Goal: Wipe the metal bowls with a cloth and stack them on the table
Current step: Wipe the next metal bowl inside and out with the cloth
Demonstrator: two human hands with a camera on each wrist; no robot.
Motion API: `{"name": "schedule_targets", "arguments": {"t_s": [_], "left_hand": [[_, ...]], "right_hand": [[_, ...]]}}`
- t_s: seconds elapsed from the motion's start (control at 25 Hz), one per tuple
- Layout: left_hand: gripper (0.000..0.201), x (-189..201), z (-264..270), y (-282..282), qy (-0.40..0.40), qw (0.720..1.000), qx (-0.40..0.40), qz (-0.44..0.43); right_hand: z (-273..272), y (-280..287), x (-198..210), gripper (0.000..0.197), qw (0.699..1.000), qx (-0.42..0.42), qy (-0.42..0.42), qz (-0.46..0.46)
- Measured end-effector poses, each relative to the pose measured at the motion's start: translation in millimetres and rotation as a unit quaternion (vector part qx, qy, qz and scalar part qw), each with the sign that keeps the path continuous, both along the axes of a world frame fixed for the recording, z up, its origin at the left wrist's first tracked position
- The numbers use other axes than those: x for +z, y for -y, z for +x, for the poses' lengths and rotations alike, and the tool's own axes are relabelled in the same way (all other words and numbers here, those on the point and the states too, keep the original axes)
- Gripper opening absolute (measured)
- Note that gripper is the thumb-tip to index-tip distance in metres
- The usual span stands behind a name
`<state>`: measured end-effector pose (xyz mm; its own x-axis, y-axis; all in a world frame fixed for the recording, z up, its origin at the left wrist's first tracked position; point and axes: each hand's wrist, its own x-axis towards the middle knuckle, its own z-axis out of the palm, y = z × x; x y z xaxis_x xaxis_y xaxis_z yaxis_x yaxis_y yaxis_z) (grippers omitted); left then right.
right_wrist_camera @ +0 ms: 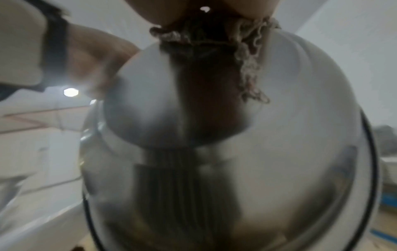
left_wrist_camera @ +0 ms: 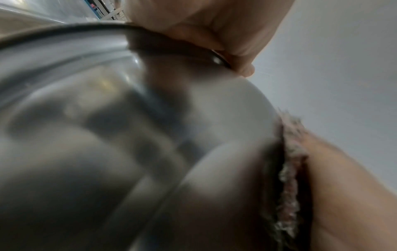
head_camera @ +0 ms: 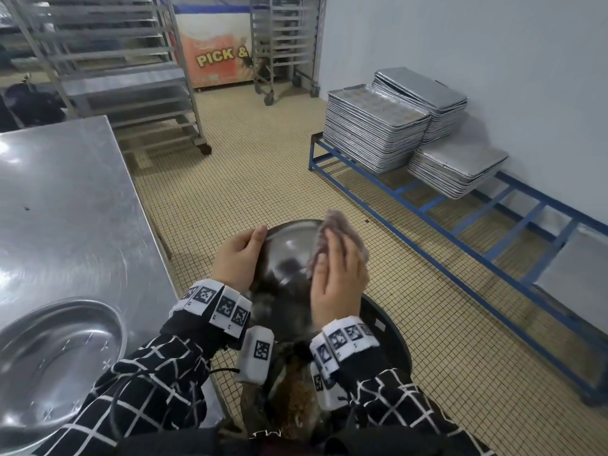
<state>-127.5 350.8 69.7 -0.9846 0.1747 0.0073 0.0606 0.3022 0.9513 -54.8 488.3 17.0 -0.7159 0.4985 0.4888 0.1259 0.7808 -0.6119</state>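
— So, where is the bowl (head_camera: 289,258)?

— Off the table (head_camera: 65,192), held over the tiled floor (head_camera: 263,159) in front of the person, tipped so its outer side faces the head camera. A black bin (head_camera: 394,337) sits below it.

— Who has it?

— The left hand (head_camera: 238,258). Its thumb and fingers curl over the rim on the left side; the left wrist view shows the thumb (left_wrist_camera: 242,68) hooked on the rolled edge.

— And the right hand (head_camera: 339,274)?

— It presses a cloth (head_camera: 342,232) flat against the bowl's right outer side. The fingers lie fairly straight over the cloth, not bunched round it. In the right wrist view the cloth's frilled edge (right_wrist_camera: 251,68) hangs down the curved metal.

— Any other bowls?

— One, a second bowl (head_camera: 56,363), lying mouth up on the near left corner of the table, well apart from the held one.

— What else is around?

— Stacks of trays (head_camera: 375,133) on a blue frame (head_camera: 493,225) along the right wall, wheeled racks (head_camera: 131,77) behind the table, and a freezer (head_camera: 214,51) lettered "PICK &" at the back.
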Motion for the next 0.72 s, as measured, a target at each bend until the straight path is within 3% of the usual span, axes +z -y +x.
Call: {"name": "schedule_targets", "arguments": {"t_s": [0.08,0.16,0.32,0.44,0.52,0.6,0.72], "left_hand": [[0.036,0.3,-2.0,2.3,0.014,1.000,0.024,0.012],[0.045,-1.1,-5.3,4.6,0.030,0.998,0.051,0.022],[0.049,1.9,-5.6,0.9,0.019,0.998,0.052,0.029],[0.039,5.7,-2.9,-8.1,-0.006,0.999,0.036,0.017],[0.040,8.6,-2.4,-12.8,-0.024,0.999,0.015,0.015],[0.040,10.6,-2.7,-13.9,-0.019,1.000,0.001,0.019],[0.039,8.2,-2.7,-7.3,0.001,0.999,0.005,0.034]], "right_hand": [[-3.7,-19.9,-4.0,0.043,0.980,-0.025,-0.026,-0.195],[-2.6,-34.5,-8.2,0.038,0.967,-0.023,0.010,-0.253],[-0.9,-28.5,2.8,0.037,0.989,0.022,0.003,-0.148],[-8.2,-2.5,20.6,0.041,0.994,0.106,-0.011,0.014],[-13.9,13.1,26.6,0.046,0.989,0.097,-0.007,0.109],[-21.6,17.9,30.6,0.048,0.991,0.056,-0.019,0.116],[-29.1,5.1,26.3,0.051,0.999,-0.001,-0.021,0.040]]}}
